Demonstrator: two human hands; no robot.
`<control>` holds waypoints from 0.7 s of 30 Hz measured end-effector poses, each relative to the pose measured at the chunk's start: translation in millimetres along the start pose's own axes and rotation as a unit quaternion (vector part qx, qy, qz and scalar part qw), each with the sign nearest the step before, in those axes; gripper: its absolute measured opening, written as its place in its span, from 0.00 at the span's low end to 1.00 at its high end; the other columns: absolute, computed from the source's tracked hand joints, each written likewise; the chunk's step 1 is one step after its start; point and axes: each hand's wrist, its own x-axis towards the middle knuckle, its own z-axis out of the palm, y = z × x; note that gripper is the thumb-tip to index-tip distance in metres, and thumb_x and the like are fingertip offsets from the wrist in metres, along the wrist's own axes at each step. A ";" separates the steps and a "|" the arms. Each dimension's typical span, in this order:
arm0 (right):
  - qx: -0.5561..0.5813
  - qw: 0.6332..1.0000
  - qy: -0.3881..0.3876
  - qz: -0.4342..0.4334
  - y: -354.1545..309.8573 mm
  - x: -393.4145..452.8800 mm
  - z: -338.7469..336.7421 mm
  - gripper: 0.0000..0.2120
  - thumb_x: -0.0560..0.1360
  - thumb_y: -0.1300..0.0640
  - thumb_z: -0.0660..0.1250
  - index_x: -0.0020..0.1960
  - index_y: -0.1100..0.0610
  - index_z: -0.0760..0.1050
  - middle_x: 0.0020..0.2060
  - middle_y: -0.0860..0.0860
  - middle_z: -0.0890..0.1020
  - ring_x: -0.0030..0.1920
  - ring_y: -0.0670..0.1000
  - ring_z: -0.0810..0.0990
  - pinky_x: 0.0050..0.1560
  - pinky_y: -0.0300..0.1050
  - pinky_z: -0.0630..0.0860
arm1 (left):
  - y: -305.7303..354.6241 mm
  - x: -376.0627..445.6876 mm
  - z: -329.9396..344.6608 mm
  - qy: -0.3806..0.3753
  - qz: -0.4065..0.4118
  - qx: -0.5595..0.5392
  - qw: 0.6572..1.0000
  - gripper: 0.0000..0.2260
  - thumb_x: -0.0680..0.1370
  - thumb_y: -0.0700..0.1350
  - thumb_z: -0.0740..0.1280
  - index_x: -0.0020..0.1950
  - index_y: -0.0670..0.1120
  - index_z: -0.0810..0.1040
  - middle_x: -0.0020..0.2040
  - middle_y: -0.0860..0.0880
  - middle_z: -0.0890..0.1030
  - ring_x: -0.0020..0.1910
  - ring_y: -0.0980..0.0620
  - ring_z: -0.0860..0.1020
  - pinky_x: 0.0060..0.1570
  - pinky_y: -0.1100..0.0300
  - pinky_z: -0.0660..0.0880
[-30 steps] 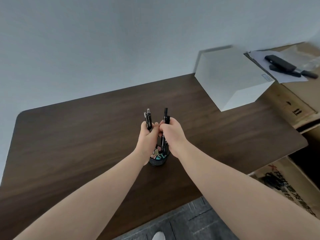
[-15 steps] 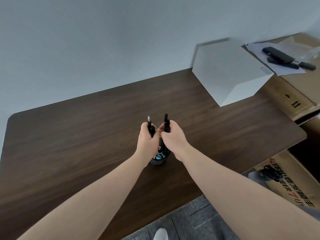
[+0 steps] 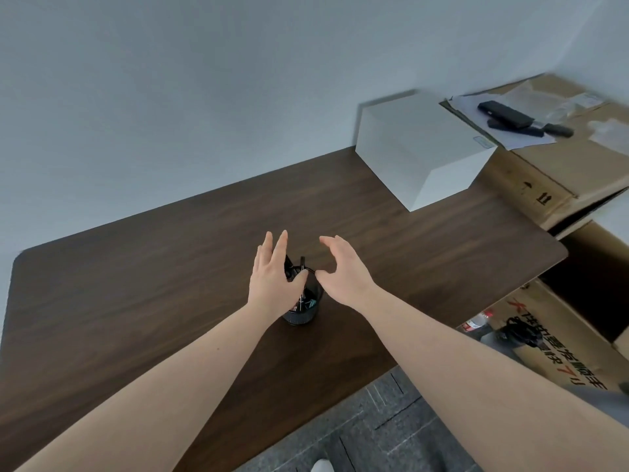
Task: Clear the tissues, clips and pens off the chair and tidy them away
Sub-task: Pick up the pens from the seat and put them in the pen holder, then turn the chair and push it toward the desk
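- Black pens are stood in a dark holder (coloured clips are seen inside) on the brown table.
- The left hand is spread open just beside the pens, nothing gripped.
- The right hand is held open, empty.

Left hand: we hold our left hand out with fingers spread and straight, palm turned inward.
Right hand: our right hand is open too, fingers loosely curled, grasping nothing.
Forearms: both bare, reaching forward, converging.
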 end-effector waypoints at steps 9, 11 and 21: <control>-0.183 0.983 0.003 0.005 48.6 -74.6 -74.6 0.32 0.78 0.48 0.60 0.77 0.43 0.47 0.79 0.51 0.48 0.78 0.54 0.48 0.76 0.60 0.53 | 61.1 -44.3 5.5 -0.036 0.103 0.216 0.970 0.34 0.78 0.58 0.60 0.78 0.56 0.44 0.80 0.51 0.45 0.78 0.48 0.42 0.76 0.45 0.46; -0.192 0.981 0.011 0.014 66.5 -100.5 -93.6 0.32 0.79 0.48 0.59 0.77 0.43 0.46 0.79 0.51 0.47 0.78 0.54 0.46 0.76 0.59 0.52 | 79.5 -55.8 15.4 -0.056 0.122 0.233 0.963 0.34 0.78 0.58 0.60 0.78 0.56 0.45 0.80 0.51 0.45 0.78 0.48 0.42 0.76 0.45 0.46; -0.178 0.956 0.140 0.185 235.3 -360.4 -229.5 0.32 0.79 0.46 0.58 0.77 0.44 0.45 0.79 0.52 0.47 0.78 0.56 0.45 0.76 0.60 0.50 | 238.9 -194.0 164.9 -0.153 0.264 0.295 0.905 0.34 0.79 0.59 0.58 0.78 0.55 0.42 0.80 0.51 0.45 0.78 0.49 0.43 0.76 0.46 0.46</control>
